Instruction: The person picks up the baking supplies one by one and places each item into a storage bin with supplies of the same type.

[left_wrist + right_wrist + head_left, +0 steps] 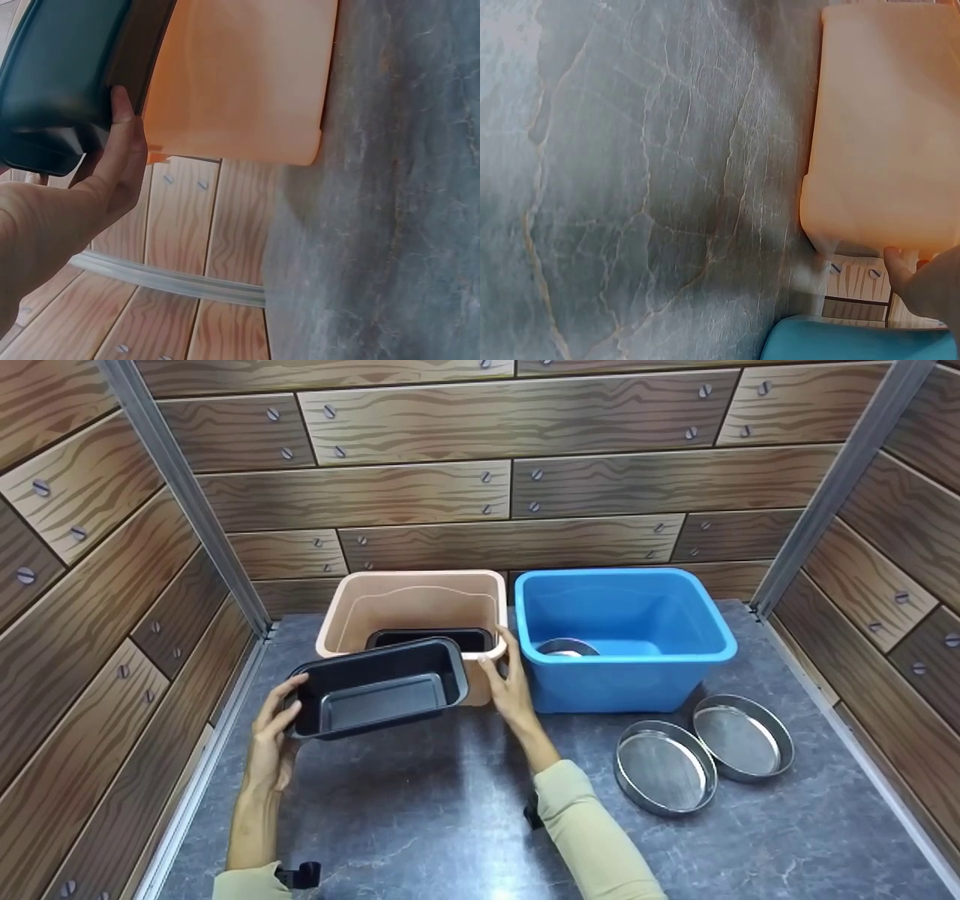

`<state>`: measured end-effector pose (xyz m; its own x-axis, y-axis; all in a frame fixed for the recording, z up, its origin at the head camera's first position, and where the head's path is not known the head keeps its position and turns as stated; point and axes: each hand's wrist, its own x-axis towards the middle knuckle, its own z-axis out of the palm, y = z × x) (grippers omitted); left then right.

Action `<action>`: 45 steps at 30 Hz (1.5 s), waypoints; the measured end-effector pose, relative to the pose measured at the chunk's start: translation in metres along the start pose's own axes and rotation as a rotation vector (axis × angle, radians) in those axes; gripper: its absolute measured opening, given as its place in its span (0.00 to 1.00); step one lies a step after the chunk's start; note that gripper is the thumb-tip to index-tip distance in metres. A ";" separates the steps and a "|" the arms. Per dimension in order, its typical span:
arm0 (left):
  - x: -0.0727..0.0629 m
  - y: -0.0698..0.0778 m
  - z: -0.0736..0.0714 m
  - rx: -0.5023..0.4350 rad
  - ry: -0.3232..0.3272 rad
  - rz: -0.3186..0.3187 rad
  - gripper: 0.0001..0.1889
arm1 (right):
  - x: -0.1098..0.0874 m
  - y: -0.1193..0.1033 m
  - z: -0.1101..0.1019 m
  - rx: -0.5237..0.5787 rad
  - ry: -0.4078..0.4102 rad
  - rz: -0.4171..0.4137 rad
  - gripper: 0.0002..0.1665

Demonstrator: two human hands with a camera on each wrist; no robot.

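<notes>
In the head view a black rectangular loaf pan is held tilted in front of the peach bin, its hollow side facing the head camera. My left hand grips the pan's left end, fingers over the rim. The left wrist view shows the pan's dark underside, with the thumb against its side. My right hand holds the bin's front right corner, thumb on the front and fingers along the right side near the rim. Inside that bin lies another black pan, partly hidden by the front wall.
To the right of the peach bin stands a blue bin with a round metal pan inside. Two more round metal pans lie side by side on the grey marbled table. Wood-patterned walls enclose the back and sides.
</notes>
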<state>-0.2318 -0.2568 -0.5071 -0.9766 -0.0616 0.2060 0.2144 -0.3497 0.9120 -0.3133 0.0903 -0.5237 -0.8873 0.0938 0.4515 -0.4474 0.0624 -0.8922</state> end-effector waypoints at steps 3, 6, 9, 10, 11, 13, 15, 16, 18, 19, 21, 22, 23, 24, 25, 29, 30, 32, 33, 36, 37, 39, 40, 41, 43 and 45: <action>0.002 0.003 0.002 0.008 0.013 0.000 0.22 | 0.000 -0.001 0.000 0.006 -0.002 0.005 0.35; 0.004 0.007 0.004 0.011 0.026 -0.006 0.21 | 0.000 0.000 0.000 0.006 0.003 0.004 0.35; 0.007 0.011 0.007 0.005 0.036 -0.004 0.21 | 0.002 0.007 0.001 0.011 0.012 -0.002 0.35; 0.008 0.012 0.008 0.004 0.038 -0.002 0.22 | 0.003 0.011 0.001 0.010 0.016 -0.001 0.35; 0.009 0.013 0.009 0.005 0.041 0.001 0.22 | 0.004 0.016 0.002 0.012 0.018 -0.002 0.35; 0.011 0.015 0.011 0.000 0.047 0.007 0.22 | 0.006 0.025 0.002 0.003 0.021 -0.001 0.35; 0.013 0.016 0.013 0.000 0.052 0.007 0.22 | 0.006 0.033 0.002 -0.005 0.019 -0.001 0.36; 0.014 0.017 0.013 -0.002 0.057 0.009 0.21 | 0.006 0.034 0.001 -0.007 0.015 -0.004 0.36; 0.016 0.018 0.015 -0.009 0.071 0.013 0.21 | 0.006 0.035 0.000 -0.009 0.011 -0.005 0.36; 0.017 0.018 0.016 -0.009 0.078 0.015 0.20 | 0.006 0.035 0.000 -0.008 0.008 -0.003 0.36; 0.019 0.019 0.017 -0.007 0.090 0.021 0.19 | 0.006 0.035 0.000 -0.001 0.005 -0.005 0.36; 0.020 0.020 0.018 -0.004 0.096 0.026 0.19 | 0.005 0.035 -0.001 0.002 0.004 -0.006 0.36; 0.021 0.021 0.019 -0.001 0.102 0.028 0.19 | 0.005 0.035 0.000 0.003 0.005 -0.004 0.36; 0.022 0.021 0.020 0.003 0.107 0.031 0.19 | 0.005 0.036 0.000 -0.001 0.004 -0.002 0.36; 0.023 0.022 0.021 0.007 0.111 0.033 0.19 | 0.005 0.036 0.000 0.004 0.004 -0.004 0.36; 0.027 0.025 0.026 0.013 0.124 0.035 0.19 | 0.006 0.039 -0.001 -0.005 -0.001 0.001 0.36; 0.029 0.025 0.027 0.014 0.127 0.035 0.18 | 0.007 0.039 -0.001 -0.009 -0.003 0.003 0.36; 0.032 0.026 0.028 0.017 0.135 0.034 0.18 | 0.008 0.039 -0.002 -0.018 -0.009 0.006 0.36; 0.033 0.027 0.030 0.018 0.140 0.032 0.18 | 0.008 0.038 -0.002 -0.020 -0.011 0.007 0.36; 0.038 0.029 0.032 0.024 0.157 0.030 0.18 | 0.008 0.038 -0.003 -0.021 -0.011 0.010 0.36; 0.039 0.029 0.033 0.025 0.162 0.030 0.18 | 0.008 0.038 -0.003 -0.020 -0.009 0.010 0.36; 0.041 0.030 0.034 0.026 0.171 0.029 0.18 | 0.008 0.038 -0.002 -0.024 -0.005 0.009 0.36; 0.042 0.031 0.035 0.027 0.175 0.028 0.18 | 0.008 0.038 -0.002 -0.027 -0.002 0.006 0.36; 0.042 0.031 0.035 0.029 0.180 0.027 0.18 | 0.008 0.038 -0.002 -0.029 0.000 0.006 0.36; 0.044 0.032 0.037 0.034 0.185 0.025 0.18 | 0.007 0.037 -0.001 -0.029 0.005 0.000 0.36; 0.046 0.032 0.038 0.044 0.187 0.026 0.18 | 0.007 0.033 0.000 -0.025 0.012 -0.006 0.36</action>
<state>-0.2693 -0.2354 -0.4546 -0.9558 -0.2442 0.1635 0.2357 -0.3047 0.9228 -0.3345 0.0928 -0.5503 -0.8830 0.1054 0.4573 -0.4499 0.0876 -0.8888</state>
